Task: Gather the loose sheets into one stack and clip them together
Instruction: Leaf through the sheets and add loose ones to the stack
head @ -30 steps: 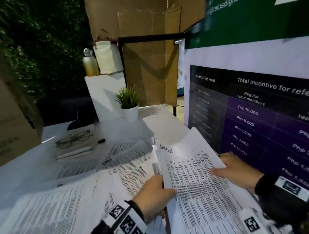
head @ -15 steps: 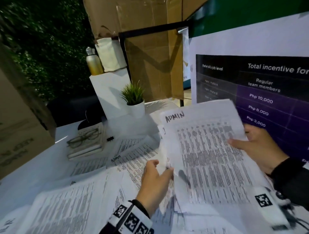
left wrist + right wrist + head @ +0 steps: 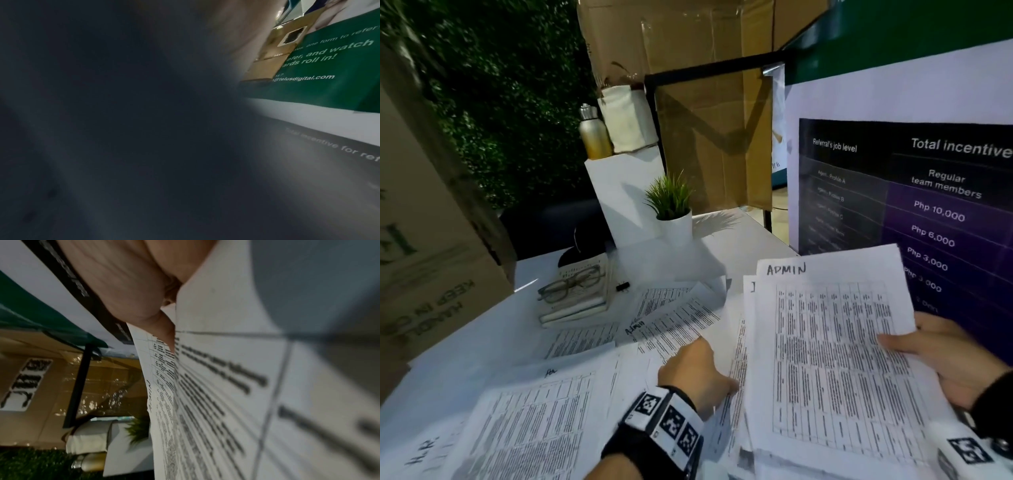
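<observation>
Reaching left hand (image 3: 693,371), off the raised stack (image 3: 832,359) now

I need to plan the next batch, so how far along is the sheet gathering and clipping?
Partly gathered. Done: several sheets form a stack topped by a page marked ADMIN. In hand: the right hand grips that stack's edge, while the left hand reaches onto the loose sheets beside it. Left: more loose pages lie spread over the table, and the black binder clip sits unused beside the books.
</observation>
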